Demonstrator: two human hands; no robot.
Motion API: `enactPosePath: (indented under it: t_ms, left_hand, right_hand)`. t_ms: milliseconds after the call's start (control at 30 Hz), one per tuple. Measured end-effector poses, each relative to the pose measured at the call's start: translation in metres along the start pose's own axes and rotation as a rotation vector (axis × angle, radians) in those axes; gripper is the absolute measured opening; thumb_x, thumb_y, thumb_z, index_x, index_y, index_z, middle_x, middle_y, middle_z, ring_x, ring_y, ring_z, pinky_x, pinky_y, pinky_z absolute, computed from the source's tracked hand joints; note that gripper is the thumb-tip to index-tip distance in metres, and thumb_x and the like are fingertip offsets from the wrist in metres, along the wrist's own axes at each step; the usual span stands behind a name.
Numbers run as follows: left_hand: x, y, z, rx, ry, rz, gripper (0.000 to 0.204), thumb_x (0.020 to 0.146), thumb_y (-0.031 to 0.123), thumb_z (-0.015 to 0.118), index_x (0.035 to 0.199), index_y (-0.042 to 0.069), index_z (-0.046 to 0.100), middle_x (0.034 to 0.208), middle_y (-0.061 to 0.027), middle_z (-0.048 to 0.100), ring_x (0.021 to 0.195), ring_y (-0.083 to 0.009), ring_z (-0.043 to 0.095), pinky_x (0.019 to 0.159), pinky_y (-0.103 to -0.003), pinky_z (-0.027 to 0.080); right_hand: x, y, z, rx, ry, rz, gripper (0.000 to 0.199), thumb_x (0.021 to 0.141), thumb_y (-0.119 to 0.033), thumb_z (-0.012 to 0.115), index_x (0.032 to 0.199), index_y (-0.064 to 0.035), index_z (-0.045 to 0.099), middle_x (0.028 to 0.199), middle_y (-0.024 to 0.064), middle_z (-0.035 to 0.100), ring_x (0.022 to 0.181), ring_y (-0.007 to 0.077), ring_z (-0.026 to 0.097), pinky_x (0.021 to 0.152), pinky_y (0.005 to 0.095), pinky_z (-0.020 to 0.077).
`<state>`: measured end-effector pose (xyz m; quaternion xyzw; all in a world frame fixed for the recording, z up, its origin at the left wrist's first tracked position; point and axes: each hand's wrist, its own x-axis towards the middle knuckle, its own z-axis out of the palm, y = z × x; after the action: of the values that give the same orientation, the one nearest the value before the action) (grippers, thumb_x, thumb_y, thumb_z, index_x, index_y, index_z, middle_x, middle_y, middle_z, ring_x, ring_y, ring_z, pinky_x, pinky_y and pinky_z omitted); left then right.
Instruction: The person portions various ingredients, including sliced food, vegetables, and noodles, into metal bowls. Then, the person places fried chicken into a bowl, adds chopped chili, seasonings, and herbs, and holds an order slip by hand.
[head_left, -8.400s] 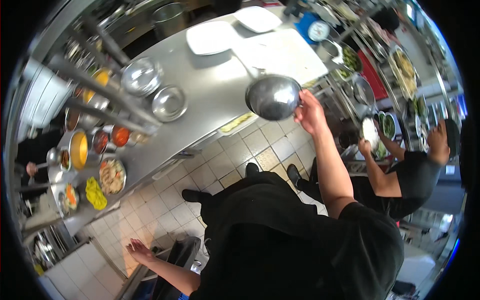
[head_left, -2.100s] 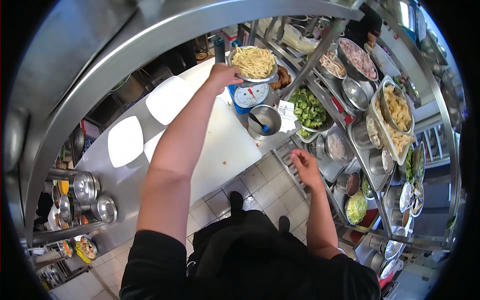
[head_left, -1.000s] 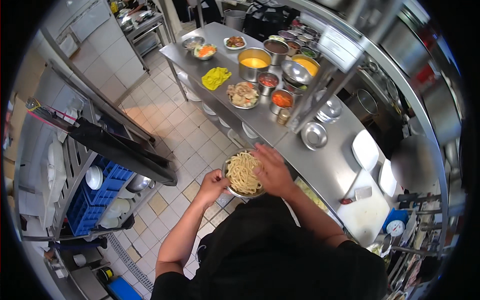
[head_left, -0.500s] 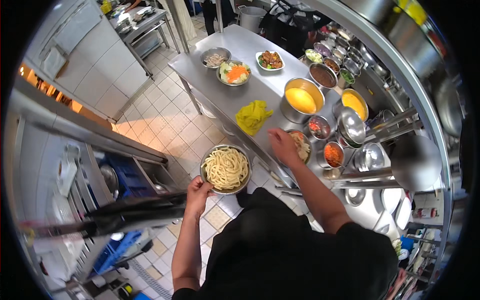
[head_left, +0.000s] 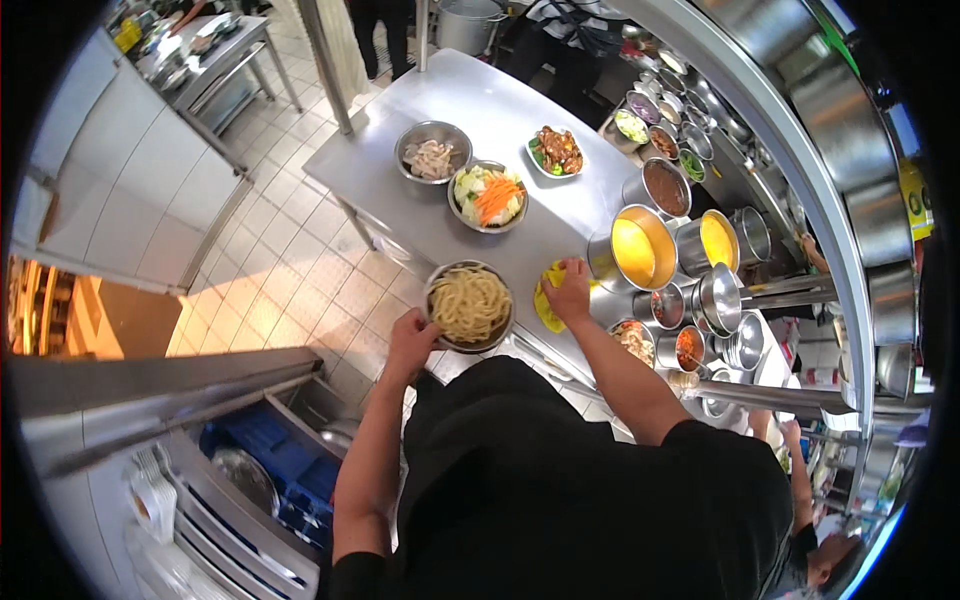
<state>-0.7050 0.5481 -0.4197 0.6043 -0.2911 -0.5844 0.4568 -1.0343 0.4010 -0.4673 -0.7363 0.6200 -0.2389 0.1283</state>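
Observation:
My left hand (head_left: 410, 345) grips the near left rim of a steel bowl (head_left: 508, 325), thumb inside. Thick pale noodles (head_left: 468, 305) fill the bowl, which is held level by the table's near edge. On the steel table (head_left: 480, 110), my right hand (head_left: 568, 290) is closed over a bunched yellow cloth (head_left: 547, 310), partly hiding it. Beyond the noodles stand a bowl of cabbage and carrot strips (head_left: 490, 195) and a bowl of pale sliced meat (head_left: 432, 160). A white plate of glazed meat and greens (head_left: 556, 152) lies farther back.
Right of my right hand stand a deep pot of yellow liquid (head_left: 640, 250), a second yellow pot (head_left: 718, 240), a pot of brown sauce (head_left: 664, 188) and several small bowls. A steel shelf post (head_left: 790, 398) crosses there. Blue crates (head_left: 270, 460) sit at lower left; other people stand nearby.
My right hand has moved from above the small bowls onto the yellow cloth and closed on it. The noodle bowl, still in my left hand, is nearer the table edge. The view has shifted.

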Motion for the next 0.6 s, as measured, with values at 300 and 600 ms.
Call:
enactPosePath:
  t_ms: [300,600]
  left_hand:
    - [0.171,0.009,0.073,0.229,-0.416,-0.089,0.019,0.081,0.017,0.074,0.084,0.001,0.065,0.074,-0.0107,0.068,0.062,-0.0198,0.068,0.058,-0.036,0.058]
    - [0.226,0.063,0.101,0.326,-0.556,-0.069,0.019,0.084,0.021,0.069,0.085,0.002,0.067,0.078,-0.0117,0.073,0.062,-0.0206,0.072,0.059,-0.036,0.057]
  right_hand:
    - [0.175,0.017,-0.003,0.997,-0.151,0.952,0.035,0.096,-0.029,0.07,0.12,-0.0049,0.061,0.104,0.0099,0.071,0.077,0.0163,0.065,0.071,0.0312,0.0538]
    - [0.247,0.074,0.059,1.424,-0.115,1.03,0.015,0.101,-0.022,0.061,0.102,-0.0068,0.063,0.103,0.0084,0.072,0.067,0.0138,0.061,0.063,0.0285,0.0533]
